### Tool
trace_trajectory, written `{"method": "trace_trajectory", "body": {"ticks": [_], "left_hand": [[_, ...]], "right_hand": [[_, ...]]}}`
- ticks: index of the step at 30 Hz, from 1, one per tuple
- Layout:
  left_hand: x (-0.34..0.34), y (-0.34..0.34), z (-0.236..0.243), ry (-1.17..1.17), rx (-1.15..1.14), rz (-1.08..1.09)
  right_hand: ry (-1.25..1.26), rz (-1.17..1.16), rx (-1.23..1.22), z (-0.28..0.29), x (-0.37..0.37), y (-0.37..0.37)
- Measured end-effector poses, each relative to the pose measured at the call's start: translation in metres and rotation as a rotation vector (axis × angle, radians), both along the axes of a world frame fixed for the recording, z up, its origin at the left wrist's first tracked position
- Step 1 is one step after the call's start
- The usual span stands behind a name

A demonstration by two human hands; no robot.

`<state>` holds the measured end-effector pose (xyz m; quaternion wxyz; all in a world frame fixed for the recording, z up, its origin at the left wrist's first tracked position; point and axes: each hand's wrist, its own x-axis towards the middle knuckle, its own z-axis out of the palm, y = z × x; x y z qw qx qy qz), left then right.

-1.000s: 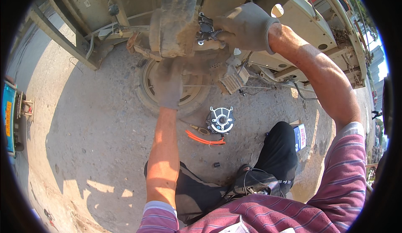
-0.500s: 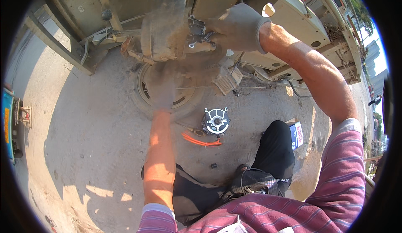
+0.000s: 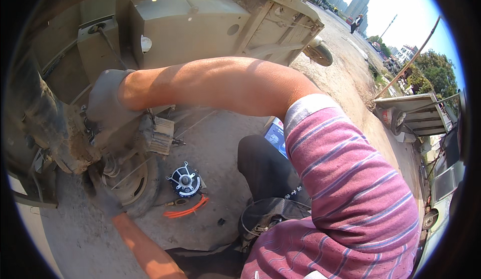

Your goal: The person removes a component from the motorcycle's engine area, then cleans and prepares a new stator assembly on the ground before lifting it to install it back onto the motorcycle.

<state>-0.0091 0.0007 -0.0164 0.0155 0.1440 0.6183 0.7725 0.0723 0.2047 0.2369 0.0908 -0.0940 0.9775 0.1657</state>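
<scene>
My right hand [image 3: 109,106], in a grey glove, is up at the end of a dirty metal axle [image 3: 57,123] under a tipped vehicle. Its fingers curl in against the metal parts there; what they grip is hidden. Lower down, my left hand [image 3: 103,197], also gloved, is smeared by motion beside a dusty wheel [image 3: 145,186] on the ground. A finned metal box [image 3: 162,135] hangs near the right hand. On the ground to the right of the wheel lies a round black motor [image 3: 185,180] with a silver bracket, beside orange cables [image 3: 186,211].
The vehicle's beige underside [image 3: 190,26] stands over the work. A blue and white box [image 3: 275,137] is beside my knee. A small dark piece [image 3: 221,222] lies on the concrete. Farther right are a pole [image 3: 411,56], a cart [image 3: 416,113] and a distant person [image 3: 356,24].
The view has swung to the right, so the axle and both hands now appear farther left. My right hand stays at the axle end. The motor and cables still lie on the ground.
</scene>
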Motion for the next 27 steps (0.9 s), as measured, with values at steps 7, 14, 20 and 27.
{"method": "trace_trajectory", "body": {"ticks": [7,14,20,27], "left_hand": [[-0.002,-0.001,-0.001,0.014,-0.076,0.028],[0.002,0.001,0.007,0.003,-0.007,-0.034],[-0.003,-0.001,-0.014,0.148,0.043,0.044],[0.004,0.002,0.001,0.135,-0.006,0.037]], "right_hand": [[0.014,0.023,-0.117,0.009,0.009,0.004],[-0.026,-0.079,-0.087,0.006,0.007,0.004],[0.169,-0.064,-0.259,-0.006,-0.001,0.016],[0.184,-0.04,-0.184,-0.006,-0.002,0.018]]}}
